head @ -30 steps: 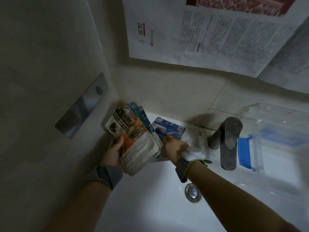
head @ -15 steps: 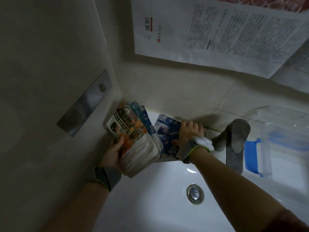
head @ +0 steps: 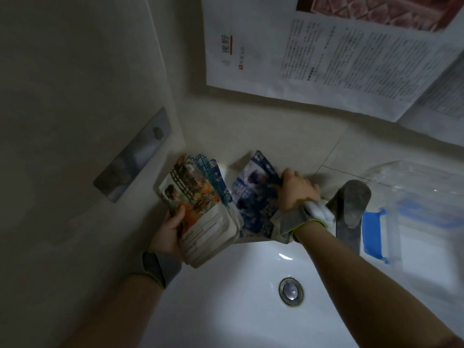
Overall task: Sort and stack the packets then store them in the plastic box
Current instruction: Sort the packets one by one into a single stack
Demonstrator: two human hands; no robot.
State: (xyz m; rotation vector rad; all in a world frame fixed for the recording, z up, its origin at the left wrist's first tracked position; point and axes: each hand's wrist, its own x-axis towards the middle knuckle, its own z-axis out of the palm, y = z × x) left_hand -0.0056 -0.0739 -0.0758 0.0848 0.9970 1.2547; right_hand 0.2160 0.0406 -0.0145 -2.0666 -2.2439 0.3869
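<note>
A thick stack of packets [head: 200,217] is gripped in the left hand [head: 169,228], the thumb laid across the glossy printed face of the top one, orange and dark at its upper part and pale with fine text lower down. The packets are flat, flexible and rectangular with rounded corners; their upper ends are fanned out, and blue patterned edges are shown behind the front one. The stack is held over the back left corner of a white basin [head: 238,297], close to the corner where the two walls meet. Just beside it, a single blue patterned packet [head: 253,197] is pinched at its right edge by the curled fingers of the right hand [head: 296,189], with its left side tilted up off the surface [head: 251,241] behind the basin. Grey bands with green trim are worn on both wrists, and something white is seen at the right wrist. To the right of that hand a dull metal tap [head: 351,207] is set, very near the knuckles. Further right, the clear plastic box [head: 414,197] with blue clips is seen, blurred, by the basin's right rim. The basin is smooth and shiny, with a round metal drain [head: 290,292]. A brushed metal plate [head: 135,156] is fixed to the left wall, and printed paper sheets [head: 326,51] are hung above on matt beige tile
</note>
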